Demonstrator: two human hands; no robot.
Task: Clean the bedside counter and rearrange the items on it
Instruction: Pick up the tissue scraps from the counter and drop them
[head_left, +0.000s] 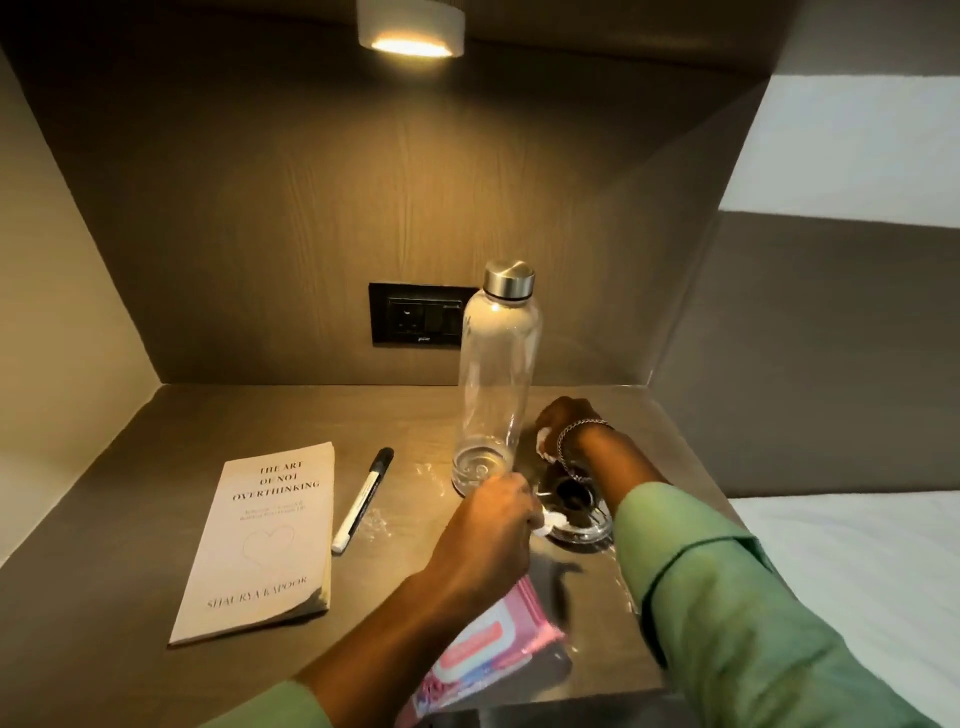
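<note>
Both hands work at the right end of the bedside counter (156, 493), close around a small glass ashtray (574, 512) that sits just right of the clear bottle (493, 384). The left hand (498, 512) is at the ashtray's near-left rim, fingers curled in on a small white scrap, probably tissue or a wipe, though how firmly it pinches cannot be told. The right hand (563, 421), wearing a chain bracelet (576, 441), reaches over the dish to its far side, fingers closed around another white wad; most of that grip is hidden behind the wrist. So the ashtray lies between the two hands, the left nearer the viewer and touching or almost touching the rim, the right beyond it. Being round, it has no long axis to line up with. The bottle stands upright, nearly empty and steel-capped, just beside the left hand's knuckles, and judging by that closeness a careless sweep could tip it. Farther left, a marker (363, 499) lies with its long axis running near to far, then a paperback book (270, 540) lying the same way. Near the front edge, under the left forearm, is a pink wipes packet (488, 644).
</note>
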